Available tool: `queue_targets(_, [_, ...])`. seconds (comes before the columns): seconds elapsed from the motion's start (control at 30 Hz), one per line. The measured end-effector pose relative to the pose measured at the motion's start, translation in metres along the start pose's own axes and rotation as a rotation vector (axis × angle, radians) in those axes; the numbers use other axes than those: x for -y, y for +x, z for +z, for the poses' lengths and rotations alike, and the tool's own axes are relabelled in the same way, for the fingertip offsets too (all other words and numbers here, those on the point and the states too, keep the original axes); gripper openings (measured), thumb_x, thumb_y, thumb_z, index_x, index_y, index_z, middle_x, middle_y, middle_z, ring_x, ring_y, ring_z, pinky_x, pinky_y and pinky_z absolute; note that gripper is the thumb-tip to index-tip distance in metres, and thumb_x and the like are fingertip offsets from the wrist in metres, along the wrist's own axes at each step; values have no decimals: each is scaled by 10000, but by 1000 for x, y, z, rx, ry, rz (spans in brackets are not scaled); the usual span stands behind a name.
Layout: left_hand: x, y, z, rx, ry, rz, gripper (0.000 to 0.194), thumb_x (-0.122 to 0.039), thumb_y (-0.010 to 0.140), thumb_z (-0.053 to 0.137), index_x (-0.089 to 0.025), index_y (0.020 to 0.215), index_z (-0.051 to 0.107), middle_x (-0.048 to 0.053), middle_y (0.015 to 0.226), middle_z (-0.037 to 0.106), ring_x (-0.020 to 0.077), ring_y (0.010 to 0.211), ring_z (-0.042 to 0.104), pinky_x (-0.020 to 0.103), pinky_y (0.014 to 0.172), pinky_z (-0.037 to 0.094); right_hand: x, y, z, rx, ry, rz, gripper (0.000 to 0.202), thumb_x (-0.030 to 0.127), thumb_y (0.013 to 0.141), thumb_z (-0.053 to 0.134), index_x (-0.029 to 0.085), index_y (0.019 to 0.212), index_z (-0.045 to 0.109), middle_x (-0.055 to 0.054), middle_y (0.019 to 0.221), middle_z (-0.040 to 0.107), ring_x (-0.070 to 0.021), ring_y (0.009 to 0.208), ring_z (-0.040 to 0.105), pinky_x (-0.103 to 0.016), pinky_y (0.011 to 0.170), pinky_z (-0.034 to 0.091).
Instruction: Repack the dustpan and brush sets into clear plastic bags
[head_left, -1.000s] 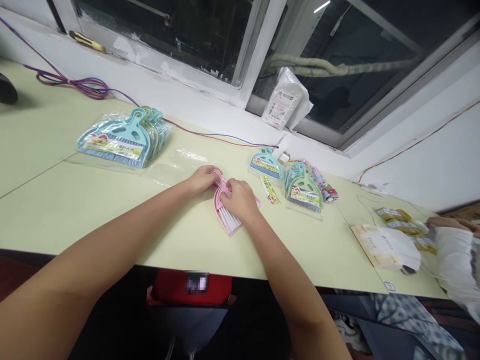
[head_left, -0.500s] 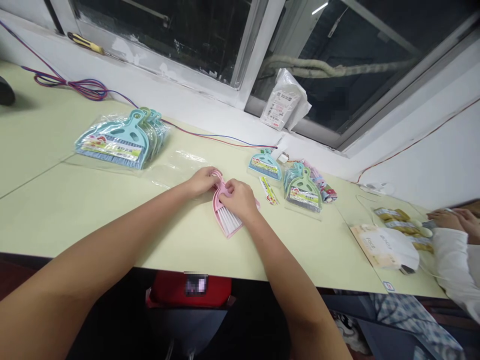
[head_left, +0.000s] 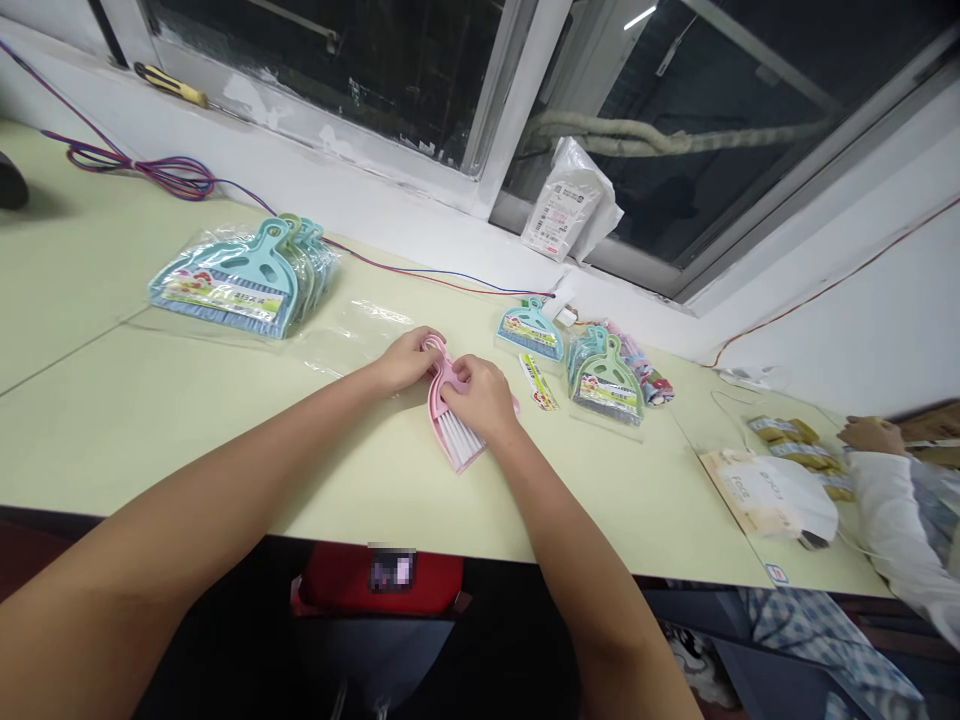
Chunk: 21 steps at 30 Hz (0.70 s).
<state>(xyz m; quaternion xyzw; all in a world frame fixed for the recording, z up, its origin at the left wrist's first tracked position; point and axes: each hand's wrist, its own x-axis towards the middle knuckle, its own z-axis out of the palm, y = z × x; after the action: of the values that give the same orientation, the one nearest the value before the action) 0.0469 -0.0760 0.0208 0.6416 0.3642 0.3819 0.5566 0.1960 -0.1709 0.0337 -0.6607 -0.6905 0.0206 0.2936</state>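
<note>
Both of my hands hold a pink brush and dustpan set, its white bristles facing down toward the table's front edge. My left hand pinches the handle end at the top. Over the middle of the set, my right hand grips with thumb and fingers and hides part of it. A clear plastic bag lies flat behind my left forearm. To the right of my right hand is a loose label card, and behind it a bagged blue set.
Bagged blue and green sets stand at the left; more sit at the right. Cables run along the wall. At the far right are a tissue pack, yellow bundles and another person's hand.
The pink set has shifted and turned slightly in my hands. At the far right, the other person's hands have moved, and only one now shows clearly.
</note>
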Motion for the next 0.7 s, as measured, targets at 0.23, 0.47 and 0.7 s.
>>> queue_targets(0.23, [-1, -1, -1, -26, 62, 17, 348, -248, 781, 658, -184, 1122, 637, 39, 949, 655, 162, 779, 636, 257, 657, 524, 4, -1, -1, -22, -11, 6, 165, 246, 813, 622, 224, 974, 648, -36, 932, 697, -229, 943, 621, -344, 881, 475])
queue_targets(0.47, [-3, -4, 2, -18, -5, -40, 333, -225, 785, 632, -208, 1117, 602, 28, 910, 626, 158, 705, 626, 259, 583, 522, 3, -1, 1, -32, -1, -5, 156, 255, 807, 630, 222, 959, 643, -27, 922, 692, -224, 921, 617, -339, 858, 474])
queue_targets(0.7, [-4, -4, 5, -48, -20, -58, 321, -201, 778, 611, -209, 1098, 598, 20, 886, 599, 154, 691, 612, 249, 562, 510, 1, 0, 2, -30, 7, -17, 159, 248, 805, 629, 225, 961, 641, -26, 937, 694, -223, 920, 617, -339, 859, 474])
